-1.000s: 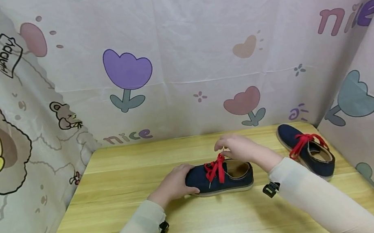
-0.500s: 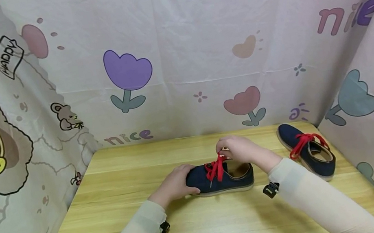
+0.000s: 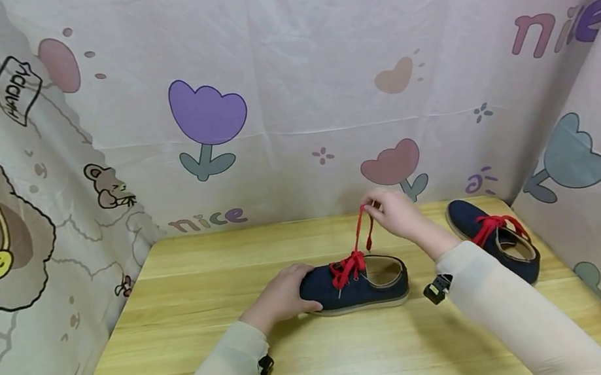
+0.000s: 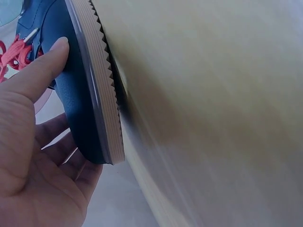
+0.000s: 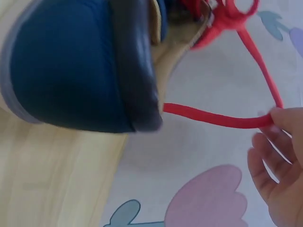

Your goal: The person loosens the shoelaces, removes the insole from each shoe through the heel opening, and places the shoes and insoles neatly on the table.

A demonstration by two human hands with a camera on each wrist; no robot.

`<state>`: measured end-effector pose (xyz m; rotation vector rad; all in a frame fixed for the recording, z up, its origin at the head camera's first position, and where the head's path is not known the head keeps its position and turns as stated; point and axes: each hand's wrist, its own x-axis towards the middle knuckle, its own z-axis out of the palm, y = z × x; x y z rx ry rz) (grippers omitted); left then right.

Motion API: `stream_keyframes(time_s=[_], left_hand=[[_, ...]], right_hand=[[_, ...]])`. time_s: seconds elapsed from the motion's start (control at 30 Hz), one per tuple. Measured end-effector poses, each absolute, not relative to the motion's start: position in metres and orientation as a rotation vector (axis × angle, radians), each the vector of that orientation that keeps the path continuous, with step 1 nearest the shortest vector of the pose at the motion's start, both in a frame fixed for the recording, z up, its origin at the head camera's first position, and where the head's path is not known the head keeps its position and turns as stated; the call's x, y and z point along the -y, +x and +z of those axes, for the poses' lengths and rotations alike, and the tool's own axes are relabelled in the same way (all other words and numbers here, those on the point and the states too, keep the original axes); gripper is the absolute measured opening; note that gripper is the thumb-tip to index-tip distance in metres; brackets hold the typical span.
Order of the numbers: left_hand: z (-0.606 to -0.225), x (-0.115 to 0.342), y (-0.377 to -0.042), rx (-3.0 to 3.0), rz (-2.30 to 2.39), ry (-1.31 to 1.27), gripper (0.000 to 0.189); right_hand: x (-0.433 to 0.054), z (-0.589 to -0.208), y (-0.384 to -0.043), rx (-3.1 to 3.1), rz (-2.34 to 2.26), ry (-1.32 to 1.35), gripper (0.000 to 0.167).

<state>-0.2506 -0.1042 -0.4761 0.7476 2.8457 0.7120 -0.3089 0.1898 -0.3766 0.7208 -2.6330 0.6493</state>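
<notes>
A navy blue shoe (image 3: 323,290) stands on the wooden table, its toe to the left and its opening to the right. My left hand (image 3: 285,293) grips its toe, the thumb on the near side and the fingers round the far side, as the left wrist view also shows. Up above the shoe, my right hand (image 3: 397,214) pinches a red shoelace (image 3: 360,230) between thumb and fingertips. The lace rises taut from the knot, and its loose end hangs down from the fingers. A bow loop of red lace (image 3: 344,270) lies on the shoe's near side.
A second navy shoe (image 3: 519,267) with a tied red lace sits at the table's right side, close beyond my right forearm. Patterned white cloth (image 3: 286,170) hangs behind the table (image 3: 200,264) and along both sides.
My right hand has lifted up and to the right from the knot, drawing the lace out into a long strand. The left hand and the shoe have stayed in place.
</notes>
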Motion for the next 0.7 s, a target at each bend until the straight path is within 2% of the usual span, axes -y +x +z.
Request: stream_keyframes(time_s=[0.13, 0.47, 0.7], left_hand=[[-0.476, 0.105, -0.251, -2.845, 0.714, 0.751, 0.083], [-0.477, 0.105, -0.252, -2.84, 0.709, 0.748, 0.083], [-0.475, 0.105, -0.252, -2.837, 0.704, 0.743, 0.084]], right_hand=[[-0.195, -0.373, -0.318, 2.638, 0.676, 0.58, 0.01], [-0.206, -0.372, -0.33, 2.571, 0.712, 0.432, 0.017], [-0.209, -0.368, -0.332, 2.497, 0.699, 0.327, 0.016]])
